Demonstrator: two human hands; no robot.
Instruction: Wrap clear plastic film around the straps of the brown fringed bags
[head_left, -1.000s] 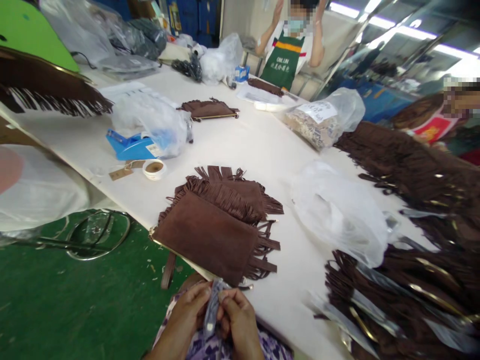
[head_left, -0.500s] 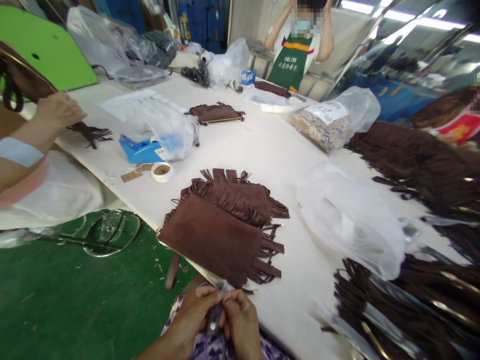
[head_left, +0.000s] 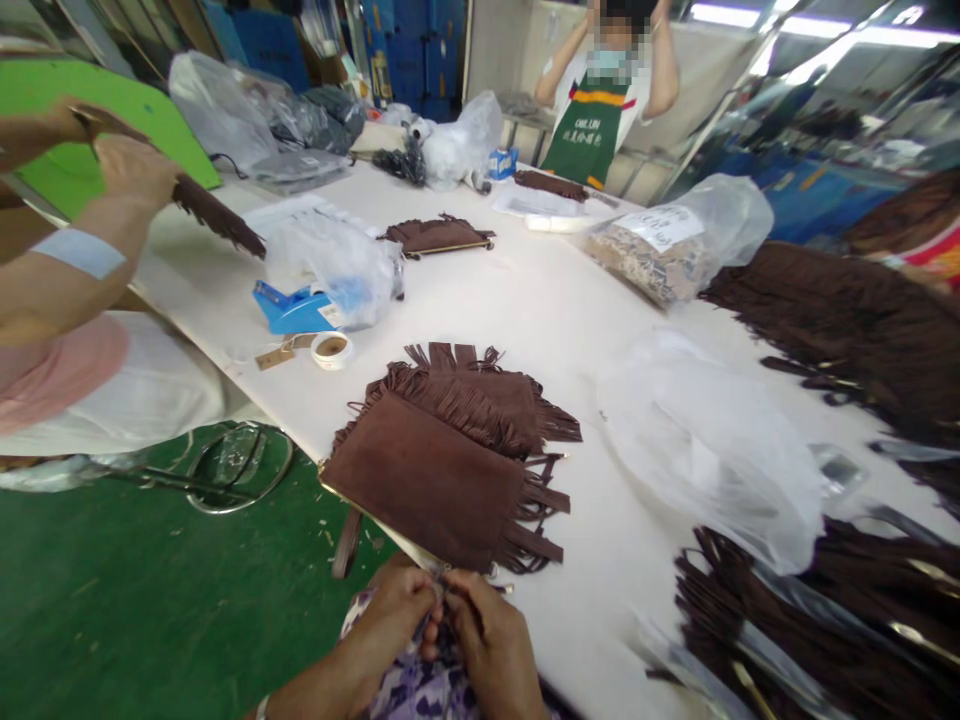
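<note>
My left hand (head_left: 394, 615) and my right hand (head_left: 487, 640) meet at the bottom of the view, just off the near edge of the white table (head_left: 525, 290). Together they pinch a small clear-wrapped piece (head_left: 439, 600) between the fingertips; most of it is hidden by the fingers. Right in front of them lies a stack of brown suede fringed pouches (head_left: 450, 460), the top one flat with its fringe pointing right.
Crumpled clear plastic bags (head_left: 705, 450) lie right of the stack. Heaps of brown fringed pieces (head_left: 840, 330) fill the right side. A tape roll (head_left: 331, 350) and blue dispenser (head_left: 292, 308) sit left. A co-worker's arm (head_left: 82, 250) holds a fringed piece at left; another person stands at the far end.
The wrapped piece has sunk deeper between my fingers and shows less. The co-worker at left has raised a fringed piece. The view has drifted slightly left.
</note>
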